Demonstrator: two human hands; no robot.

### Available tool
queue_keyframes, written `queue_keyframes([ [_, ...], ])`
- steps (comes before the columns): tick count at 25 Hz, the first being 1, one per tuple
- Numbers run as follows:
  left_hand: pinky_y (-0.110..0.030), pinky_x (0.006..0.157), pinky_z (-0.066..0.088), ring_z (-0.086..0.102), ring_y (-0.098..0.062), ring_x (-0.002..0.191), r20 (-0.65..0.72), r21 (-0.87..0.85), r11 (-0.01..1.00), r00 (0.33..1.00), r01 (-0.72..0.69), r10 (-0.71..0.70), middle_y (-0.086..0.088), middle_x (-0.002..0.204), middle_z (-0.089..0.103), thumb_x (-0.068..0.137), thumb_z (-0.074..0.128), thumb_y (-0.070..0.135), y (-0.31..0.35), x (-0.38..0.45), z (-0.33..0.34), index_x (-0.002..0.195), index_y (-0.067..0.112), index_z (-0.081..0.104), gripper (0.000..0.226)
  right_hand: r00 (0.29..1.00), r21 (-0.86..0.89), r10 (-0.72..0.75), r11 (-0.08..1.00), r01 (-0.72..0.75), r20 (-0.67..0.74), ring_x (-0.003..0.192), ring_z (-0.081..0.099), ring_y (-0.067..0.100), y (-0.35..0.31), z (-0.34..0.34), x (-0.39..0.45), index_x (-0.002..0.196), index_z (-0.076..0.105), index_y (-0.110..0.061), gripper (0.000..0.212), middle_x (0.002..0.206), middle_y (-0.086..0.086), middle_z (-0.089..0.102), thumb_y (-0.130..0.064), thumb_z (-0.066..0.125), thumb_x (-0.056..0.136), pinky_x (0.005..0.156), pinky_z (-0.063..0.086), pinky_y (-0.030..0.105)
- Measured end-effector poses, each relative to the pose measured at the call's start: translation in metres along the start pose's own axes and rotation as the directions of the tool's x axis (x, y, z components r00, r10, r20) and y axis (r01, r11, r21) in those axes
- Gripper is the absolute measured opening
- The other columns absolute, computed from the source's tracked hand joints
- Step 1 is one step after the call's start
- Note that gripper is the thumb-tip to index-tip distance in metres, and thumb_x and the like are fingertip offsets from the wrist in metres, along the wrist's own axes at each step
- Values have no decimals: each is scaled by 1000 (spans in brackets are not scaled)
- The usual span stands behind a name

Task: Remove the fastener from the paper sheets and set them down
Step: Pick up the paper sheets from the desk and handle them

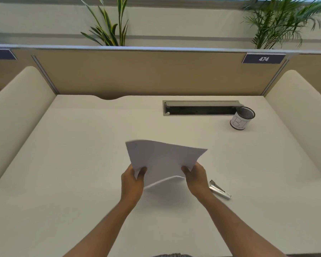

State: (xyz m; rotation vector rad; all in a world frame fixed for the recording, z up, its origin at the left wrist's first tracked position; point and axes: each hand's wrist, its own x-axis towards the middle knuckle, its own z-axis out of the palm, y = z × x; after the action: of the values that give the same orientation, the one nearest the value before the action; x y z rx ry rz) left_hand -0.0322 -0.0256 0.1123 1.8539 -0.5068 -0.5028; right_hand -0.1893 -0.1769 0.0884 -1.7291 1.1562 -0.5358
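Holding the sheets up off the surface, both hands grasp the stack at its near edge: the left hand pinches the near left corner, thumb on top, and the right hand pinches the near right side, thumb on top as well. The stack tilts, its far edge raised and its near edge sagging in a curve between the two grips. Its long axis runs roughly left to right, and the far right corner points away to the right. How many sheets are in the stack cannot be told; they read as one white bundle, slightly blurred at the far left corner. No fastener can be made out on them.

One metal stapler lies flat on the surface just right of the right grip, its long axis slanting from near right to far left. One mesh cup stands upright well beyond the right grip, beside one open cable slot.
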Motion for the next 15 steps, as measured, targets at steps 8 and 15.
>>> queue_keyframes([
  [8, -40, 84, 61, 73, -18, 97, 288, -73, 973, 938, 220, -191, 5, 109, 75, 94, 68, 24, 0, 8, -24, 104, 33, 66, 14, 989, 316, 126, 938, -143, 75, 95, 75, 29, -12, -16, 4, 110, 71, -13, 16, 106, 7, 80, -7, 62, 98, 85, 61, 45],
  [15, -40, 82, 57, 70, -22, 96, 133, -36, 979, 972, 203, -196, 4, 106, 73, 96, 63, 17, -13, 1, -18, 111, 29, 65, 19, 966, 363, 183, 901, -239, 182, 89, 79, 22, 1, -17, -13, 118, 67, -9, 22, 103, 8, 83, -1, 61, 100, 74, 62, 31],
])
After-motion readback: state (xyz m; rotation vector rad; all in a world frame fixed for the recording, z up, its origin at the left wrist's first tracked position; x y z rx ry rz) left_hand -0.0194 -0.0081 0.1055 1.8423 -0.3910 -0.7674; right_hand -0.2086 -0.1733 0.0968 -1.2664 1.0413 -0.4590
